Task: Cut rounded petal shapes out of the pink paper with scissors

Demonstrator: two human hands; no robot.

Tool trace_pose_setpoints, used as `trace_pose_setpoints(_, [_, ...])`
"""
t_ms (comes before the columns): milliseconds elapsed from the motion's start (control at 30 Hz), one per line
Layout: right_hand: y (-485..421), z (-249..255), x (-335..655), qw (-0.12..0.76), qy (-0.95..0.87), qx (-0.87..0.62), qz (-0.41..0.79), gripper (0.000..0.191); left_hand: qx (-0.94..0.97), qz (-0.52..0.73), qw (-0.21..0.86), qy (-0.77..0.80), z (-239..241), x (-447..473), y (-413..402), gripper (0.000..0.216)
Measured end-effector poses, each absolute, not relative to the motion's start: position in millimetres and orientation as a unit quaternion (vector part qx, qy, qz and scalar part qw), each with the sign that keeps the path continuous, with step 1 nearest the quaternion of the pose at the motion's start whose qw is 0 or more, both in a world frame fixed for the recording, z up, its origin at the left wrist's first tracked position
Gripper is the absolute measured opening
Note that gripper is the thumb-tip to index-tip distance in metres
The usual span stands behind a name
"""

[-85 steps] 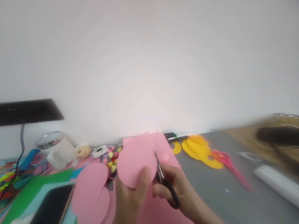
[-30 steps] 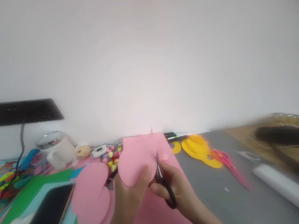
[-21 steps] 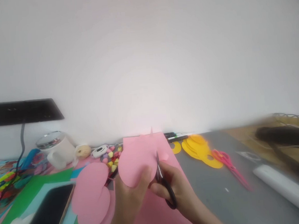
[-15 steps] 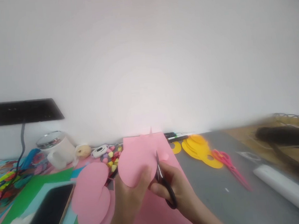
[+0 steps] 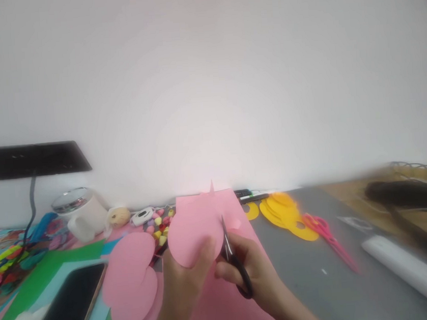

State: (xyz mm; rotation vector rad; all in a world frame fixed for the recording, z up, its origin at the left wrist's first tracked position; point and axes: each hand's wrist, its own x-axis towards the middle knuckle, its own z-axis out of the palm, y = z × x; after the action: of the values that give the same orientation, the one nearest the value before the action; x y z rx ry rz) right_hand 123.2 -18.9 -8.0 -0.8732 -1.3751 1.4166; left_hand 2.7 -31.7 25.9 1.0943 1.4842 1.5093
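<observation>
My left hand pinches a pink paper sheet with a rounded, partly cut edge, thumb on its front. My right hand is closed round black-handled scissors, whose blades point up along the rounded edge of the sheet. The rest of the pink sheet hangs down between my hands. Several cut pink rounded shapes lie stacked on the table just left of my left hand.
A phone lies on green paper at the lower left. A white mug, small coloured beads, yellow paper rings, pink scissors, markers and a white tube sit on the grey table.
The scissors have crept a little along the rounded pink edge and the sheet has shifted slightly. Both hands stay in nearly the same place.
</observation>
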Motion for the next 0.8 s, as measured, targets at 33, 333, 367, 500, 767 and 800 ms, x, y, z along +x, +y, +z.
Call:
trace_pose_setpoints(33, [-19.1,-8.1,123.4,0.468,-0.563,-0.360,0.579,0.045,0.426,0.591,0.371,0.576,26.5,2.9,-31.8,0.020])
trace_pose_setpoints(333, [-21.0,-8.8,124.6,0.452,-0.567,-0.391,0.567,0.044,0.442,0.603,0.365,0.555,25.9,2.3,-31.4,0.017])
trace_pose_setpoints(367, [-21.2,-8.7,124.5,0.453,-0.564,-0.393,0.568,0.044,0.443,0.605,0.365,0.552,25.4,2.3,-31.3,0.018])
trace_pose_setpoints(500, [-21.3,-7.2,123.6,0.451,-0.555,-0.397,0.576,0.040,0.435,0.610,0.372,0.548,24.5,2.7,-31.7,0.019])
trace_pose_setpoints(767, [-20.4,-8.0,123.5,0.450,-0.549,-0.392,0.585,0.035,0.434,0.613,0.386,0.536,24.9,4.2,-31.9,0.018])
trace_pose_setpoints(800, [-20.5,-8.3,123.6,0.451,-0.549,-0.392,0.584,0.035,0.432,0.614,0.382,0.538,24.7,4.1,-31.6,0.018])
